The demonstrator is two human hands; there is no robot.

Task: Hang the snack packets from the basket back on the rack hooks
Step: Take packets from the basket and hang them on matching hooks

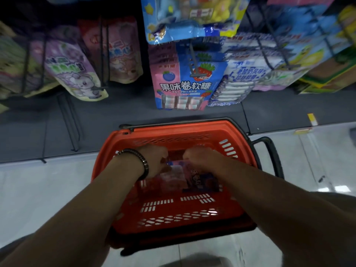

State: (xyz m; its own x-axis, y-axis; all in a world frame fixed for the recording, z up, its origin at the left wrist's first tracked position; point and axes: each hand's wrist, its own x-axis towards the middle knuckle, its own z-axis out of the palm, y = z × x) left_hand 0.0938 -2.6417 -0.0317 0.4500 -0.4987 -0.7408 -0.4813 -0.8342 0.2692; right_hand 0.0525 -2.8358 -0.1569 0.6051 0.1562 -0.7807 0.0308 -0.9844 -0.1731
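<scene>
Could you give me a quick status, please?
Gripping with left hand and right hand: one snack packet inside the red basket. Not yet lifted. Path to the rack hook looks open.

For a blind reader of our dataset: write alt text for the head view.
The left hand and right hand reach down into a red basket on the floor and grip the top edge of a pink snack packet. Beyond the basket, more packets hang on rack hooks.
</scene>
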